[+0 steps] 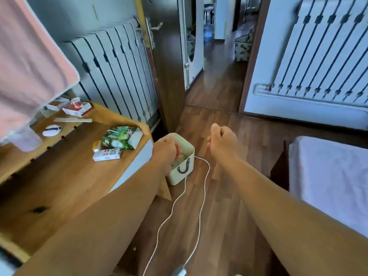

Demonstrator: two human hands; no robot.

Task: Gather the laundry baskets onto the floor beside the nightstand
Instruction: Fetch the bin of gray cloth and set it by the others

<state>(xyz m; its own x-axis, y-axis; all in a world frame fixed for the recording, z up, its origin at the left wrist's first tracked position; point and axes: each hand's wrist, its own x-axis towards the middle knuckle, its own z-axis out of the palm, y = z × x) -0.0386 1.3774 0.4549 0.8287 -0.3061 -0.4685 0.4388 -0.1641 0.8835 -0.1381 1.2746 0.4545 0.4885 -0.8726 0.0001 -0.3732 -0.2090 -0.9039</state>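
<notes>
the small cream basket [182,168] sits on the floor hard against the nightstand [83,176] corner, its long axis running away from me. my left hand [166,150] is at its near-left rim, fingers curled inside it, seemingly gripping the rim. my right hand [223,140] hovers just right of the basket, loosely fisted, empty.

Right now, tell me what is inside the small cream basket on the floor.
The left hand reaches into the small cream basket, covering most of it; something pale and glassy shows, unidentifiable.
</notes>
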